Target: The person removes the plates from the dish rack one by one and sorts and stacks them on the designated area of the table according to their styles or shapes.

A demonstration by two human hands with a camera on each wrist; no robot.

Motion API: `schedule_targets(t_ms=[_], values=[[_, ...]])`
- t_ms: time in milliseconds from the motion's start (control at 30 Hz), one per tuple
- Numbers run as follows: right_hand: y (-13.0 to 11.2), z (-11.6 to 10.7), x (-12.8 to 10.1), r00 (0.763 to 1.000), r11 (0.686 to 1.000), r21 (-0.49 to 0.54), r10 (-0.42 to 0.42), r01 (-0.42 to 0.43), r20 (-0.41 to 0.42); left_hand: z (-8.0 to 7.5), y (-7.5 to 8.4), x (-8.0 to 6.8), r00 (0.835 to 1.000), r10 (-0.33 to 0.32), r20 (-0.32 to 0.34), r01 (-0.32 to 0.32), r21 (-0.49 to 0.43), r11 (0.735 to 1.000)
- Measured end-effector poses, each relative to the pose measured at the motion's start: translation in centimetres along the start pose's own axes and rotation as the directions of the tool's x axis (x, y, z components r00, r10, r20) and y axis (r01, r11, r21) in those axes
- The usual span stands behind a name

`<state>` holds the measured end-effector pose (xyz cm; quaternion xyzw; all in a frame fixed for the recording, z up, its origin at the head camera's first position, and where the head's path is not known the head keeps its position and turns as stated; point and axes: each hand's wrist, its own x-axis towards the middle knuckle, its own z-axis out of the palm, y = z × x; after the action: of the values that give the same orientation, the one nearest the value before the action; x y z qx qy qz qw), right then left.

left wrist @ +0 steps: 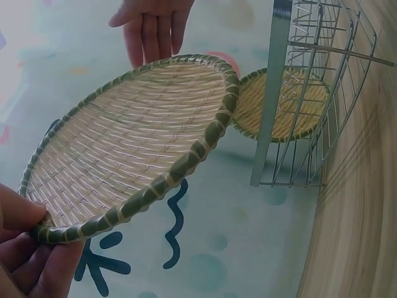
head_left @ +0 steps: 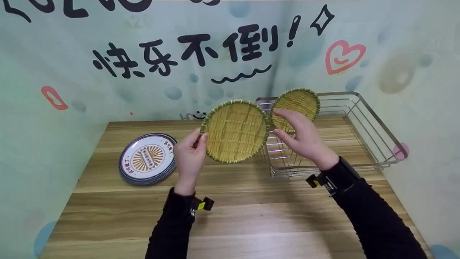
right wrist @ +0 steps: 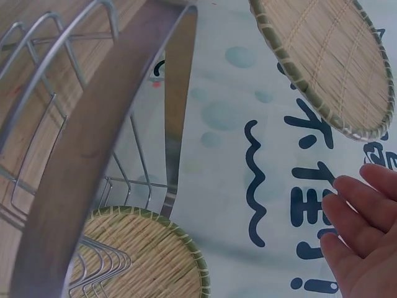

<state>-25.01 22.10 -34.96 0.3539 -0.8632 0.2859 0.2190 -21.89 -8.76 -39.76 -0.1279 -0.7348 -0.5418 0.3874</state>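
Observation:
My left hand (head_left: 189, 158) pinches the left edge of a round woven bamboo tray (head_left: 235, 131), thumb on the face toward me and fingers behind. The tray is held up above the table, its green-bound rim facing round to the head camera. Beside its right edge, my right hand (head_left: 305, 142) is raised with fingers extended; in the right wrist view the fingers (right wrist: 353, 214) hold nothing. A second bamboo tray (head_left: 300, 102) stands on edge at the left end of a wire rack (left wrist: 269, 105). In the head view my right hand covers part of that tray.
A stack of round plates (head_left: 147, 158) with a printed sunburst lies on the left of the wooden table (head_left: 230, 216). The metal rack takes up the back right. Behind the table hangs a printed backdrop (head_left: 151, 97) with black lettering.

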Motion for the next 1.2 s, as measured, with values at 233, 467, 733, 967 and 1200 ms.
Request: schedule_targets(t_ms=[233, 467, 733, 967, 1200], values=[[0.4, 0.0, -0.5, 0.996, 0.998, -0.038, 0.046, -0.043, 0.071, -0.2, -1.5, 0.0, 0.991, -0.134, -0.006, 0.134, 0.038, 0.990], [0.7, 0.3, -1.0, 0.978, 0.989, -0.113, 0.116, -0.097, 0.171, -0.1, -3.4, -0.4, 0.962, -0.272, 0.010, 0.269, 0.119, 0.956], [1.3, 0.6, -1.4, 0.963, 0.982, -0.159, 0.136, -0.100, 0.234, 0.2, -5.0, -0.6, 0.916, -0.393, 0.078, 0.372, 0.196, 0.907], [1.2, 0.6, -1.7, 0.939, 0.973, -0.201, 0.173, -0.115, 0.297, 0.5, -6.4, -1.2, 0.876, -0.459, 0.145, 0.420, 0.238, 0.876], [1.4, 0.9, -2.2, 0.922, 0.965, -0.229, 0.200, -0.127, 0.331, 0.6, -6.9, -1.5, 0.828, -0.532, 0.179, 0.475, 0.281, 0.834]])
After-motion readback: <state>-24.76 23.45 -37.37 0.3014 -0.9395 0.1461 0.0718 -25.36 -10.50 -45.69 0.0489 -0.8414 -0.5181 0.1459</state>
